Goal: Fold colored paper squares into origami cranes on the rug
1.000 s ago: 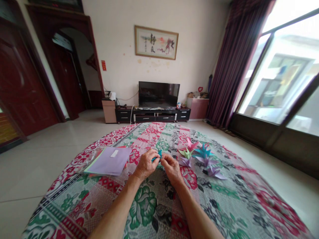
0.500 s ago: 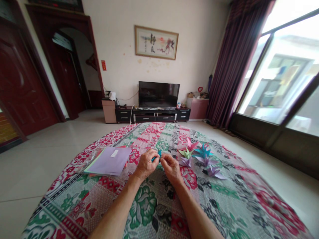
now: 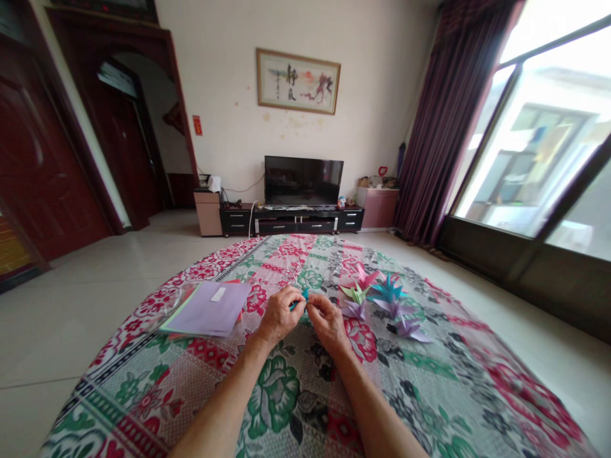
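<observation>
Two-handed pinch on small folded teal-blue paper (image 3: 306, 294) — left bare hand (image 3: 282, 312), fingers curled; right bare hand (image 3: 328, 320), fingertips pressed together.

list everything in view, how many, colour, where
tablecloth: 1, multicoloured floral, foreground
blue paper: 1, blue, pinched above the tablecloth
folded paper figures: at least 6, pink, green, blue, purple, tablecloth's right
paper stack: 1, purple on top, tablecloth's left
floor: 1, pale, around the tablecloth
tv stand: 1, black, background
television: 1, black, on the tv stand
side cabinets: 2, pinkish, flanking the tv stand
framed picture: 1, gold-edged, above the television
curtain: 1, purple, right
window: 1, dark-framed, far right
doors: 2, dark red, left
left hand: 1, bare, pinching the blue paper
right hand: 1, bare, pinching the blue paper
</observation>
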A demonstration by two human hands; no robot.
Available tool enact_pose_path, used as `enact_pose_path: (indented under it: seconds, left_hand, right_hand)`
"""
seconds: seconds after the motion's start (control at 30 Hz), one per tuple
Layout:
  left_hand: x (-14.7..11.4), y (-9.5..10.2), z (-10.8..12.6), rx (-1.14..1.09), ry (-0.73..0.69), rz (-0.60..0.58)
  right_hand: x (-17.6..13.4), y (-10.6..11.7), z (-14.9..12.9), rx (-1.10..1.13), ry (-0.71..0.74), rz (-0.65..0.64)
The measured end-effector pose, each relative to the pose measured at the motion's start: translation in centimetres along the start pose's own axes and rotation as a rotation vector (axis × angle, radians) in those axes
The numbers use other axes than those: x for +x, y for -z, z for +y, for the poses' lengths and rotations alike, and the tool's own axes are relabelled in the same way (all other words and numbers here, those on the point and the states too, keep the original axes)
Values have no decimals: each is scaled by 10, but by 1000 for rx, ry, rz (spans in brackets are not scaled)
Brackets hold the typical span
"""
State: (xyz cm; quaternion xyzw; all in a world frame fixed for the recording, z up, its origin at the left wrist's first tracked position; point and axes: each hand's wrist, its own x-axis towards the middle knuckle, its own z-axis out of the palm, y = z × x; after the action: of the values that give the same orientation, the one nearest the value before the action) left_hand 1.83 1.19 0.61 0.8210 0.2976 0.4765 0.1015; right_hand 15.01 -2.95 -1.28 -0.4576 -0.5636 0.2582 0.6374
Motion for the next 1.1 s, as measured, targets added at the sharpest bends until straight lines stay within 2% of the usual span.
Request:
enact_pose_path:
  seconds: [0.5,0.73,1.1]
  left_hand:
    - [-1,-2,-2,24,18,26]
    - [-1,-3,-3,60,0,25]
    - [-2,-1,-5,42,-61,-37]
  right_hand:
    - [0,-5,13,21,-47,22]
    - [-1,-4,2,60,-117,-8]
    - [1,0,11,63,-139,-52]
